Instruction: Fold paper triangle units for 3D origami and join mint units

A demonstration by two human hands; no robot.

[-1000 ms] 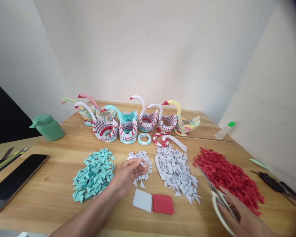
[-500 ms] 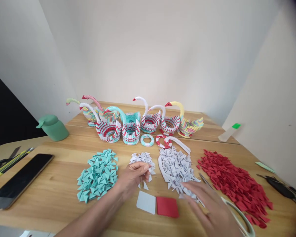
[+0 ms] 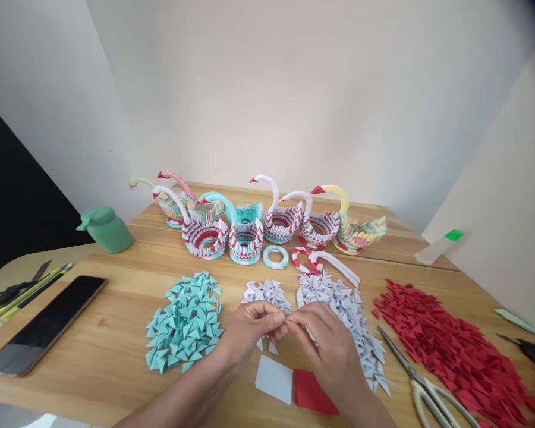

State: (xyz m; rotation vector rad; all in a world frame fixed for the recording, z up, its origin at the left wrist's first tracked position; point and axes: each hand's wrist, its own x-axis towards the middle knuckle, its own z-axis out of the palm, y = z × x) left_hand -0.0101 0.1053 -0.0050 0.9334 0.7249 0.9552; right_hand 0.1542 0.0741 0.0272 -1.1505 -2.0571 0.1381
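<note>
Two pinches met, contents unclear

I had the left grip (image 3: 249, 327) and right grip (image 3: 329, 345) narrowed, fingertips meeting; I could not tell whether a piece sat between them. The small white pile (image 3: 265, 290) lay just behind that meeting point, and the larger white pile (image 3: 339, 300) spread behind and right of the right grip. Nearer than the fingertips lay a white square (image 3: 274, 379) and a red square (image 3: 310, 389), the latter partly covered by the right grip. I judged that a low right wrist could drag the squares, a wide outward swing could catch the scissors (image 3: 421, 380), and a hard pinch could crease anything held.
</note>
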